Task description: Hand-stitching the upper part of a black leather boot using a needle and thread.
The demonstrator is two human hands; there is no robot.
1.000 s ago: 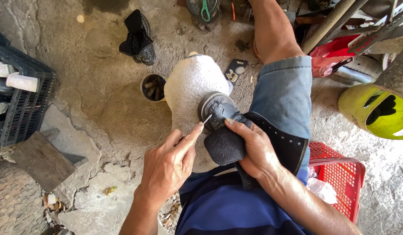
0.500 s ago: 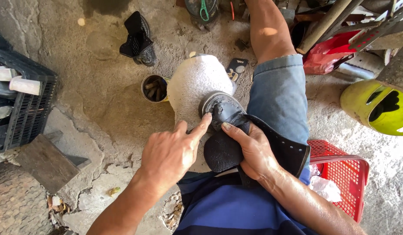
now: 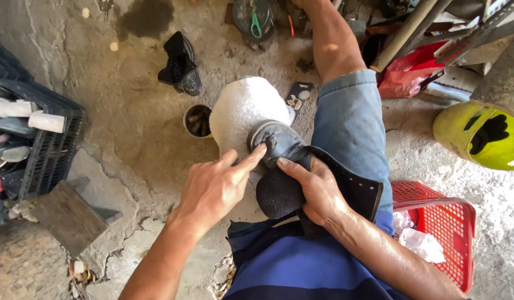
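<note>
The right hand [image 3: 318,191] has its grip closed around the black boot [image 3: 301,178]. The left hand [image 3: 215,186] beside it keeps a loose, empty grip, forefinger touching the boot's heel.

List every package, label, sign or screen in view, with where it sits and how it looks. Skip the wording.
Small card pack: on the concrete floor beyond the white block, beside the bent knee; flat dark rectangle with pale print and a small picture.
Red plastic bag: upper right among the tools; crumpled, glossy red.
White tubes: in the black crate at left; two pale cylinders, any labels too small to tell.
No signs or screens.
</note>
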